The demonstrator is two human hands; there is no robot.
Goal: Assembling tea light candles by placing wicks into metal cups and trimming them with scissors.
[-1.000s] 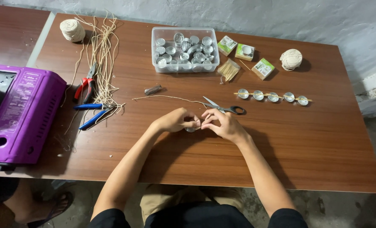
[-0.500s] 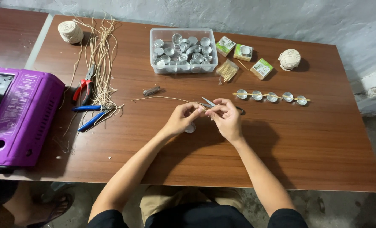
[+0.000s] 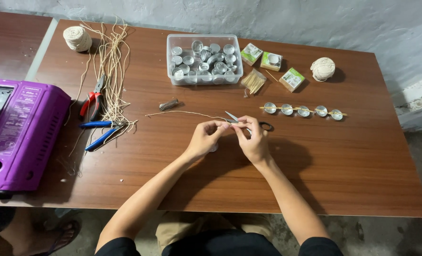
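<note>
Two twine balls point(image 3: 77, 38), three small boxes point(image 3: 271, 61), five lined-up tealight cups point(image 3: 304, 111), two pliers point(image 3: 93, 100)

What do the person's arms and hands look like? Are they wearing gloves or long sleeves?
No gloves: the left hand and the right hand are both bare, with no rings, watch or bracelets that I can see. The arms are bare from wrist to above the elbow. Only short black sleeves show at the very bottom, on each upper arm. No marks are visible.

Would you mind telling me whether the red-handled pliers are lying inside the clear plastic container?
No, the red-handled pliers lie on the table among loose strings at the left, while the clear plastic container holds small metal cups.
</note>
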